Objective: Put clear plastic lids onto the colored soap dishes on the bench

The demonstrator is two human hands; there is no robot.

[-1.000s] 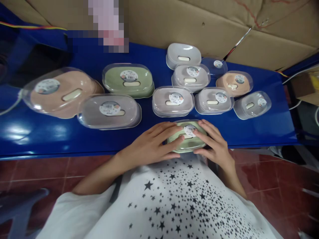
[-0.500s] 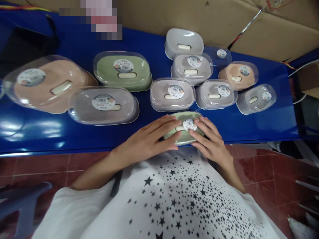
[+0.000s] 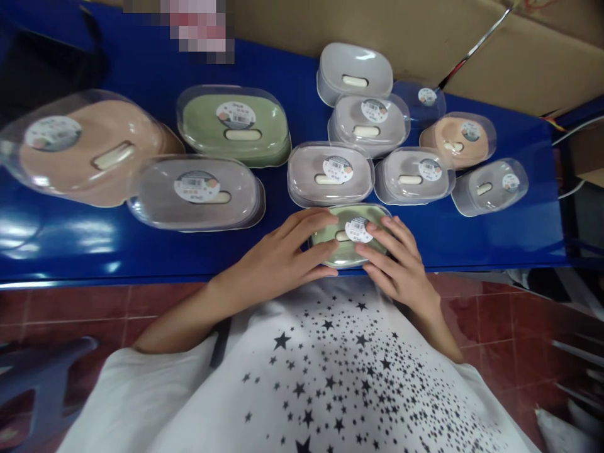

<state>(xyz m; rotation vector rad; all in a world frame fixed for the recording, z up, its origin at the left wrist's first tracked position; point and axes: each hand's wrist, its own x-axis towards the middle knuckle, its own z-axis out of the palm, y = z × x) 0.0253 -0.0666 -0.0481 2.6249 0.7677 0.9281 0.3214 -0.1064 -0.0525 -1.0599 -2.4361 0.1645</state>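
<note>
A small oval green plastic box (image 3: 346,255) with a clear lid sits at the table's front edge. Its lid carries a round barcode sticker (image 3: 357,229), beside a pale pill-shaped piece. My left hand (image 3: 295,245) lies over the box's left end, fingers spread and tips on the lid. From the right, my right hand (image 3: 399,261) rests its spread fingers on the lid, two tips close to the sticker. Just behind stand a pale lilac lidded box (image 3: 302,185) and another lilac box (image 3: 391,189).
To the left are a large peach box (image 3: 61,170), a large green box (image 3: 198,123) and a grey-lilac box (image 3: 160,201). Several smaller boxes, one a peach box (image 3: 438,135), stand at back right. A loose clear lid (image 3: 419,113) leans near the cardboard (image 3: 472,69).
The camera view has shifted slightly. My left fingers have drawn back a little and spread over the green box's lid; my right hand stays in nearly the same place on it.
</note>
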